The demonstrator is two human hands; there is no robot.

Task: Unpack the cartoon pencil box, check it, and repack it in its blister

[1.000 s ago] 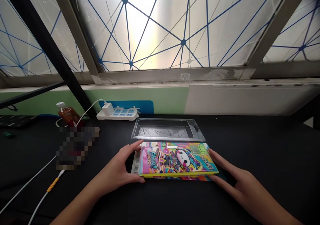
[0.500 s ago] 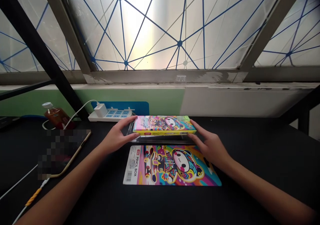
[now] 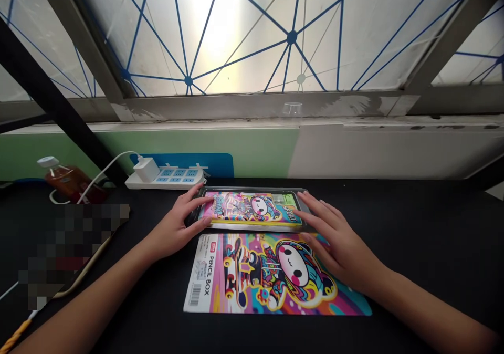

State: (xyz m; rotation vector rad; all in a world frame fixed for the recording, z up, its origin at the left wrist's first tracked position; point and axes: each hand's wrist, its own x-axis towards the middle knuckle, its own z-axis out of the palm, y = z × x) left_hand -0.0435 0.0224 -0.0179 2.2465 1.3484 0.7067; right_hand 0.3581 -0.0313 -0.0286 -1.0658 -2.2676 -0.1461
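Observation:
A colourful pencil box point(image 3: 252, 207) with a cartoon character on its lid lies inside a clear plastic tray point(image 3: 252, 227) on the black table. My left hand point(image 3: 179, 221) is at the box's left end, fingers apart, with fingertips touching the lid and tray edge. At the right end, my right hand point(image 3: 338, 243) rests with its fingers stretched out over the tray edge and box corner. Nearer to me lies a flat printed card point(image 3: 275, 275) marked "PENCIL BOX", partly covered by my right hand.
To the left are a power strip point(image 3: 169, 179) with a white charger point(image 3: 146, 169), a bottle of reddish-brown drink point(image 3: 73, 182) and a blurred-out device point(image 3: 74, 249) with a cable. A clear cup point(image 3: 292, 110) stands on the window ledge.
The pencil box, held up between both hands before, has come down into the clear tray. My fingers have loosened and spread over its ends. The view has shifted slightly.

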